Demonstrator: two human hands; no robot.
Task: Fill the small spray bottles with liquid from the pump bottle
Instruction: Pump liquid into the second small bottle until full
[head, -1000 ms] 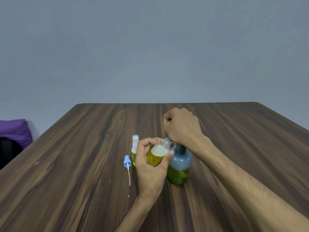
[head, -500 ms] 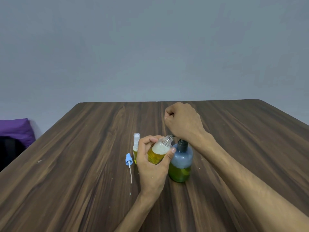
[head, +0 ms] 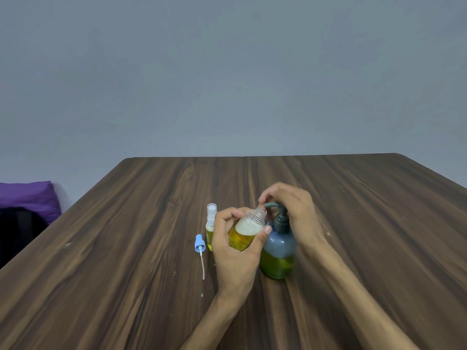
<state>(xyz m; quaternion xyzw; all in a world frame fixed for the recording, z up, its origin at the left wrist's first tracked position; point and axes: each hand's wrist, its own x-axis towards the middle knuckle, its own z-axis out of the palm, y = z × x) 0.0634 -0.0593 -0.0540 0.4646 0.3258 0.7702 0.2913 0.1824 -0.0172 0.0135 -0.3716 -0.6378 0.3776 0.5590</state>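
While the left hand (head: 236, 251) grips the open bottle (head: 246, 232), tilted with its threaded neck just under the pump (head: 278, 245) spout, filling is the step in hand; the right hand (head: 290, 210) curls loosely over the pump head. The bottle looks over half full with foam on top, so the next press should be gentle. Left of the pump stand a capped sprayer (head: 211, 227) and a loose blue nozzle (head: 199, 250). The bench (head: 113, 248) is dark wood; beyond it, a grey wall (head: 227, 72) and a purple cushion (head: 27, 198).

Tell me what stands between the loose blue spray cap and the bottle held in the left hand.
In the head view, a capped small spray bottle stands between the blue spray cap and the held bottle, partly hidden behind the left hand.
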